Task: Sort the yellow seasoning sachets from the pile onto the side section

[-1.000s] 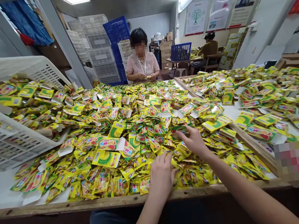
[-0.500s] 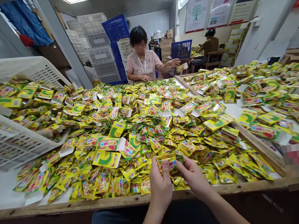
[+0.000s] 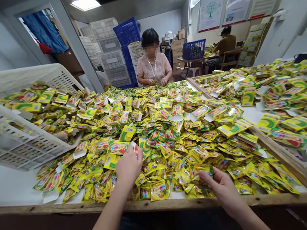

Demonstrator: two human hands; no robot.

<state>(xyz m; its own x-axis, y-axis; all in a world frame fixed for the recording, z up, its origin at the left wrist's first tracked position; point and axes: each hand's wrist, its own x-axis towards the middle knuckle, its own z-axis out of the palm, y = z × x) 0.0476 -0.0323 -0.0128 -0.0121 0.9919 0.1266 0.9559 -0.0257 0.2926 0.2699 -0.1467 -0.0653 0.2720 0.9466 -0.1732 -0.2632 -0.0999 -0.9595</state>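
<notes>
A wide heap of small yellow-green candy packets and printed cartons spreads over the table before me. My left hand reaches into the heap at left of centre, its fingers closed at the end of a small carton with red fruit printing and a white flap. Part of that carton is hidden behind the hand. Near the front edge, my right hand pinches a yellow candy packet between thumb and fingers, just above other packets. Whether more than one packet is in that grip cannot be made out.
A white plastic basket lies tipped at the left, with cartons spilling out. One wooden strip divides the table on the right, where more cartons lie. The wooden front edge borders the table. Across from me sits a co-worker.
Both hands were together on one packet; now they are apart. My left hand has moved left and forward to the carton, while my right hand went right with the packet. The view shifted slightly left.
</notes>
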